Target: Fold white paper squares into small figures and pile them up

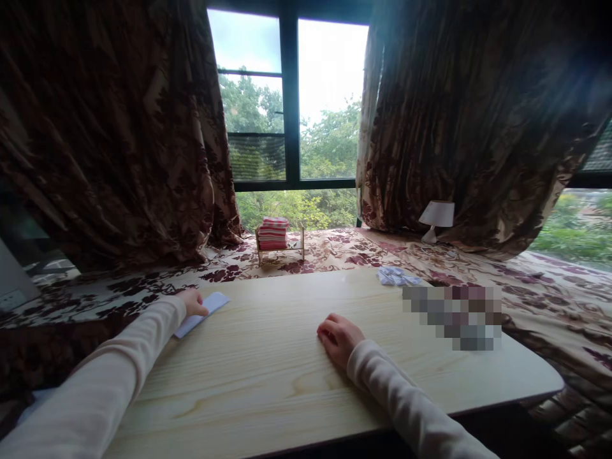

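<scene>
My left hand (193, 302) is at the far left edge of the pale wooden table (268, 357), its fingers closed on the near left part of a folded white paper (210, 310) that lies flat at the table's edge. My right hand (338, 338) rests on the middle of the table with its fingers curled together. Nothing shows in it, though the palm side is hidden.
Crumpled white-blue papers (396, 276) lie at the table's far edge, beside a blurred-out patch. Behind the table, on floral cloth, stand a small rack (282, 254) with folded pink-striped cloths (273, 234) and a white lamp (437, 215).
</scene>
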